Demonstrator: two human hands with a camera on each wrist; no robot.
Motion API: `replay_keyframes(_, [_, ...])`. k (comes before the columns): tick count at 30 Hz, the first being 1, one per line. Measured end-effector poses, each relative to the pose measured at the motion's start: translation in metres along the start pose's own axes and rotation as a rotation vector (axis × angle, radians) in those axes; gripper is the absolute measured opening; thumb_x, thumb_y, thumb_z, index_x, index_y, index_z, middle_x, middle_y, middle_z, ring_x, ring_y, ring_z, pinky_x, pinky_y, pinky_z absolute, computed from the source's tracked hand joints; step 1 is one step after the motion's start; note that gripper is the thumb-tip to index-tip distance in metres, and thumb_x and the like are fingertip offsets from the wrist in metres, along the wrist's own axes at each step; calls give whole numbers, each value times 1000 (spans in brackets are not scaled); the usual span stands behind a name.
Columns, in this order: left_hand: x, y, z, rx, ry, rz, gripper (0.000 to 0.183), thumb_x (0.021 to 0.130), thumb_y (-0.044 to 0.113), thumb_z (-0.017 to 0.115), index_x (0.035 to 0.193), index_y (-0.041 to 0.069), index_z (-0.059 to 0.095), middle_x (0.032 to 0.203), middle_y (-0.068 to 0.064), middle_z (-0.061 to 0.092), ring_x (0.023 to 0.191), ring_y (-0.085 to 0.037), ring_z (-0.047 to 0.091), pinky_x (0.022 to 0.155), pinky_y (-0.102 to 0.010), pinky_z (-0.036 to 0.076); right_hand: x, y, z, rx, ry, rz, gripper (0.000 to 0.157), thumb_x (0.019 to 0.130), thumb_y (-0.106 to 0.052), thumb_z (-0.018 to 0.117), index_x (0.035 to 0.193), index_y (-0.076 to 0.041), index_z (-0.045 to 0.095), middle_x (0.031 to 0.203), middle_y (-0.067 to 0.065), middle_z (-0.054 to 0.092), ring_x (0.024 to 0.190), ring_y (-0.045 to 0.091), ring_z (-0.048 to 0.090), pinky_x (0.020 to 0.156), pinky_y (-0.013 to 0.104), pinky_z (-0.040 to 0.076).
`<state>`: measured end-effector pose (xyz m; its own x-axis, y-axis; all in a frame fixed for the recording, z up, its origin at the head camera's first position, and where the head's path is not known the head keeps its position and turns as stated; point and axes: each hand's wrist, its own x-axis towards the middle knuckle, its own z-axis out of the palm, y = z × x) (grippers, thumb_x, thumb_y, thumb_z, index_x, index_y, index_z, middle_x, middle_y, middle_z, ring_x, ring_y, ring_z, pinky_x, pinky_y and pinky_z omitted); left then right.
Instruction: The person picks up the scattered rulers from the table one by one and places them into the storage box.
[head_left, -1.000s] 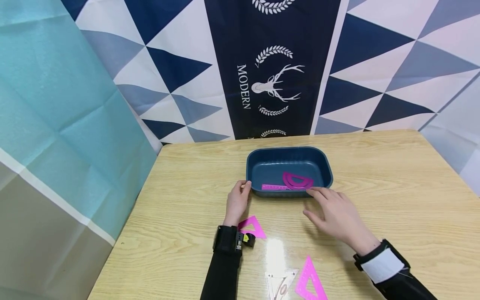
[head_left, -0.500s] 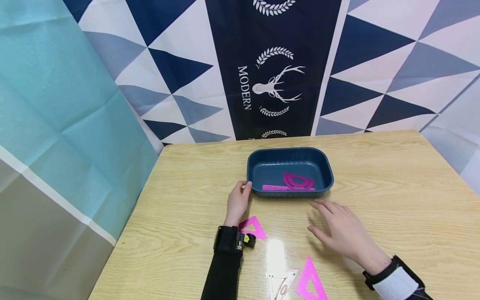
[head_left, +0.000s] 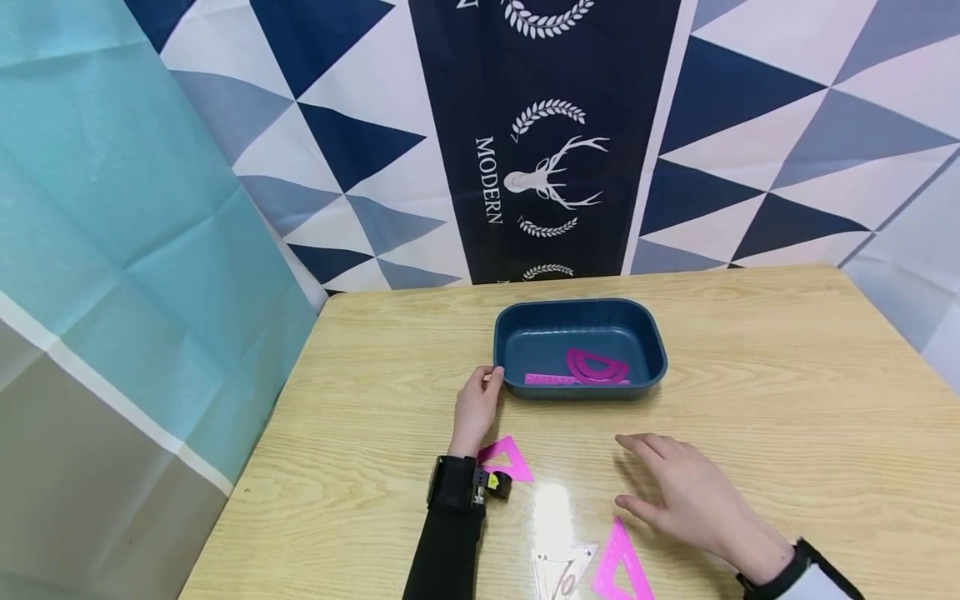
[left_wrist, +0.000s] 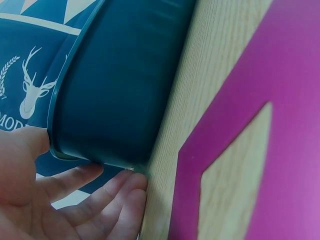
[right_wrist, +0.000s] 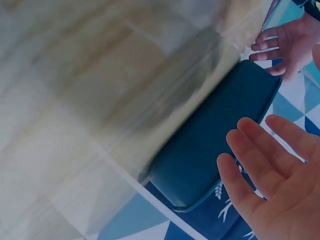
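My left hand (head_left: 476, 408) holds the front left corner of a dark blue tray (head_left: 577, 392). In the left wrist view its thumb meets the rim and the fingers lie against the outer wall. Inside the tray are a pink protractor (head_left: 577, 364) and a pink ruler (head_left: 549, 379), partly covered by the protractor. My right hand (head_left: 693, 500) hovers over the table with nothing in it, fingers extended, thumb apart. Nearest to it lies a pink set square (head_left: 611, 567). A clear set square (head_left: 543, 575) is beside that one. Another pink set square (head_left: 517, 460) lies by my left wrist.
The wooden table (head_left: 360, 483) reaches back to a patterned cloth (head_left: 543, 167). A pale blue cloth (head_left: 165, 208) hangs along the left side. Light glares off the tabletop in front of the tray.
My right hand has drawn back from the tray's front edge, toward me and slightly right. The left hand keeps its place on the tray, and the tray's contents look unchanged.
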<state>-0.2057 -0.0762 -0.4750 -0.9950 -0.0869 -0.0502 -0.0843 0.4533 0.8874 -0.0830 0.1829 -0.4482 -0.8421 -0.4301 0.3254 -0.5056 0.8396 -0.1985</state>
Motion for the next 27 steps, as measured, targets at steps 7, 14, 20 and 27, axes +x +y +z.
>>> replay_keyframes(7, [0, -1, 0, -1, 2, 0, 38, 94, 42, 45, 111, 13, 60, 76, -11, 63, 64, -15, 54, 60, -27, 41, -7, -3, 3, 4, -39, -28, 77, 62, -51, 75, 121, -6, 55, 113, 10, 59, 101, 27, 57, 83, 46, 45])
replay_keyframes(14, [0, 0, -1, -5, -3, -1, 39, 94, 43, 44, 113, 13, 59, 77, -11, 63, 66, -18, 56, 60, -27, 41, -15, -13, 5, 30, -84, -43, 86, 60, -61, 72, 125, -7, 52, 119, 9, 56, 106, 26, 54, 85, 46, 44])
replay_keyframes(20, [-1, 1, -1, -9, -2, 1, 36, 94, 41, 44, 112, 14, 60, 77, -12, 63, 66, -18, 56, 60, -27, 40, -22, -19, 4, 37, -187, -31, 93, 59, -71, 64, 127, -9, 50, 120, 8, 54, 109, 26, 52, 84, 49, 42])
replay_keyframes(27, [-1, 1, -1, 1, 1, 0, 36, 94, 41, 44, 111, 14, 60, 77, -11, 63, 63, -15, 54, 59, -27, 40, -27, -24, 5, 60, -262, -46, 95, 58, -73, 63, 125, -7, 51, 120, 4, 53, 109, 23, 50, 86, 46, 42])
